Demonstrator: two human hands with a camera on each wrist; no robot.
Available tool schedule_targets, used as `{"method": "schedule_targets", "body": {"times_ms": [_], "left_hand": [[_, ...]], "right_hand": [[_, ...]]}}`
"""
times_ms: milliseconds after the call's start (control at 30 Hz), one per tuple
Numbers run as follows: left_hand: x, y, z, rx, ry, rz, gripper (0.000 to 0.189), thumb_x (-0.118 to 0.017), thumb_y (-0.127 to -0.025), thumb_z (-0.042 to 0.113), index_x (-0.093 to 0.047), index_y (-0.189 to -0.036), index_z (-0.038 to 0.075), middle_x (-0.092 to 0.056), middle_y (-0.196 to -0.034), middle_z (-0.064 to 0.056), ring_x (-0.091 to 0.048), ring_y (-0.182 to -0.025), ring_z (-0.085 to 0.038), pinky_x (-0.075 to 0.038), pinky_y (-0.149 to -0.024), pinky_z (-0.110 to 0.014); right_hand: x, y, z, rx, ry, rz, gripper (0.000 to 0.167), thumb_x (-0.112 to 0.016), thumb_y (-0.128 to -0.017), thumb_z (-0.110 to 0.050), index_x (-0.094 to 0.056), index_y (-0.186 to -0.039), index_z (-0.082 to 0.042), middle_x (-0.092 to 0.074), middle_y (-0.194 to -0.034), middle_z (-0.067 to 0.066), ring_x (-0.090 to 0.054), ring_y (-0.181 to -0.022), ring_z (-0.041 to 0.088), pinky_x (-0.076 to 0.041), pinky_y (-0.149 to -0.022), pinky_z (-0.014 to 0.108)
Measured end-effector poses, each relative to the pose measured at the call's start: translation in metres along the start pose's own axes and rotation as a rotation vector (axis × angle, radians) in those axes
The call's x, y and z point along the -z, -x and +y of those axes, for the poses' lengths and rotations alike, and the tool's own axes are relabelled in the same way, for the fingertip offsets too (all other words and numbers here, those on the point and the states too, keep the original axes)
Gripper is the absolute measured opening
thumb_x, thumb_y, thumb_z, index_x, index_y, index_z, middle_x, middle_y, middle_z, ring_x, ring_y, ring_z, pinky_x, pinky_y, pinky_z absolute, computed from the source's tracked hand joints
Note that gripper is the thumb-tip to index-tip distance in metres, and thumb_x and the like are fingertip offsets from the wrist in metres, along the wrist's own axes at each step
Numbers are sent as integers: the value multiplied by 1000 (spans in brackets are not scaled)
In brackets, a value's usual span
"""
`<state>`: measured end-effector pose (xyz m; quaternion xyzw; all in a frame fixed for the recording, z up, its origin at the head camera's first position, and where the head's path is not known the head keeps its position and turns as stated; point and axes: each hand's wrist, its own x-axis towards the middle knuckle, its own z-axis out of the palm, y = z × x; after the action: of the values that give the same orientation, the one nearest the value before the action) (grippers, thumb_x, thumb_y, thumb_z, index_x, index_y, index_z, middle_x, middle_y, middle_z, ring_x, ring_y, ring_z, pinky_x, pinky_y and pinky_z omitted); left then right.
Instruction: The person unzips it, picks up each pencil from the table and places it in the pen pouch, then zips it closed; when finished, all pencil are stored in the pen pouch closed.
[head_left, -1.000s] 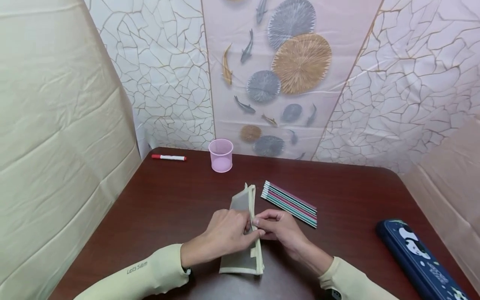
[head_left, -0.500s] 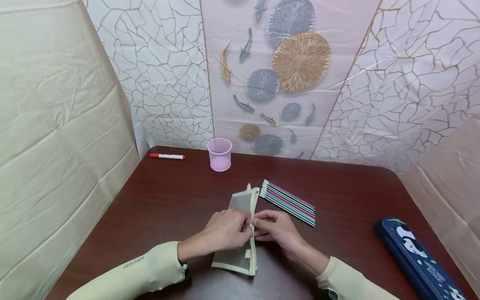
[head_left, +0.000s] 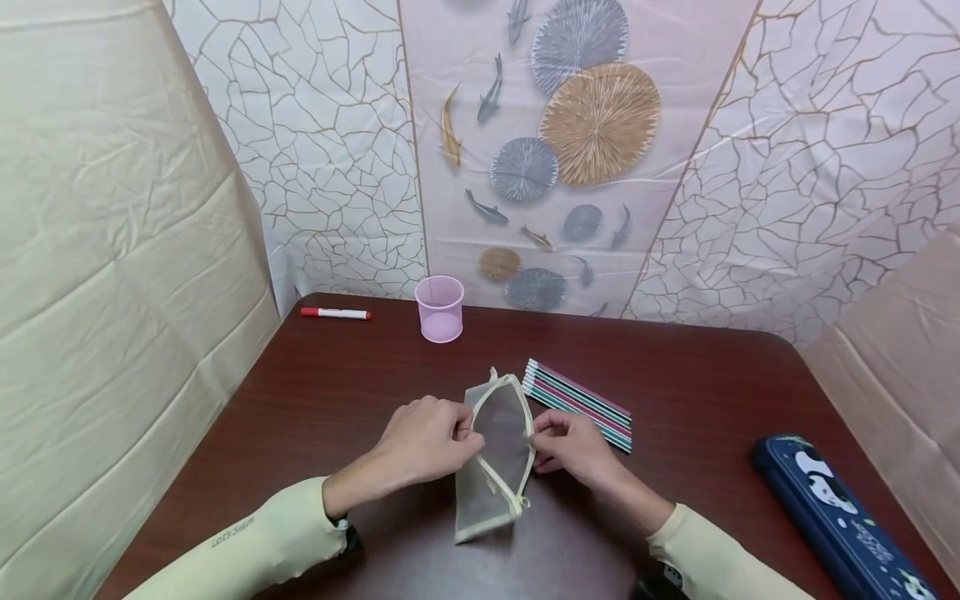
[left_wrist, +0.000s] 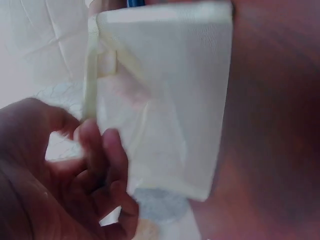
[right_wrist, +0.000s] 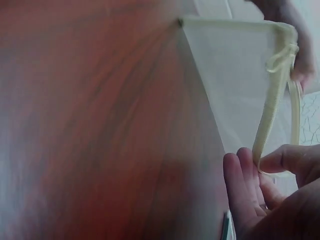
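Between my hands stands a see-through mesh zipper pouch (head_left: 480,500) with cream edging, its mouth spread wide. My left hand (head_left: 427,437) pinches the left side of the mouth between thumb and fingers. On the opposite rim, my right hand (head_left: 576,450) pinches the cream edge. The left wrist view shows the pouch's mesh side (left_wrist: 185,90) with a small tab near the zipper edge. In the right wrist view, the thumb and fingers (right_wrist: 242,172) hold the zipper band. Nothing is visible inside the pouch.
A row of several striped pencils (head_left: 581,400) lies just beyond my right hand. A pink cup (head_left: 440,321) stands at the back, with a red-capped white marker (head_left: 335,313) to its left. A navy panda pencil case (head_left: 832,508) lies along the right on the dark table (head_left: 705,400).
The pouch's mouth has gone from nearly closed to spread wide. My left hand has pulled its side leftward, and my right hand has shifted slightly right.
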<state>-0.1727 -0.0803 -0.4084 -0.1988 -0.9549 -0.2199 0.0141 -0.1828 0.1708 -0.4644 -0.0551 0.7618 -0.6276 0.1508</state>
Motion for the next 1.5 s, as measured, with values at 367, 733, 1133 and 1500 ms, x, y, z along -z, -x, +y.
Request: {"method": "schedule_targets", "body": {"times_ms": [367,733,1133,1500], "left_hand": [[26,7,-6,53,126,-146,26,-63,-83,29,-58,-57,26,-50,-48,16,-52,-53,-8,-39,-51,-28],[-4,6,-6,122,798,-277,24,-55,-94,12,-63,-73,4,-64,-61,2,-66,-58,-11,-60,-65,-30],[-22,9,-4,243,946,-267,18,-57,-92,14,-62,-76,8,-66,-64,4,-65,-61,-8,-43,-56,-22],[-23,8,-5,269,974,-251,15,-56,-92,13,-65,-81,6,-65,-67,3,-65,-62,-9,-44,-58,-22]], "right_hand": [[17,-7,4,17,89,-13,22,-68,-96,-2,-69,-110,15,-77,-89,15,-73,-73,19,-67,-69,43],[3,-9,3,36,63,-129,27,-70,-99,-11,-69,-114,11,-76,-92,10,-75,-77,18,-67,-70,43],[57,-31,-9,100,484,126,24,-69,-102,-24,-75,-120,-8,-77,-106,16,-75,-78,23,-62,-67,35],[140,-78,3,12,615,-65,27,-72,-100,-21,-73,-120,-3,-76,-102,12,-66,-82,20,-59,-69,34]]}}
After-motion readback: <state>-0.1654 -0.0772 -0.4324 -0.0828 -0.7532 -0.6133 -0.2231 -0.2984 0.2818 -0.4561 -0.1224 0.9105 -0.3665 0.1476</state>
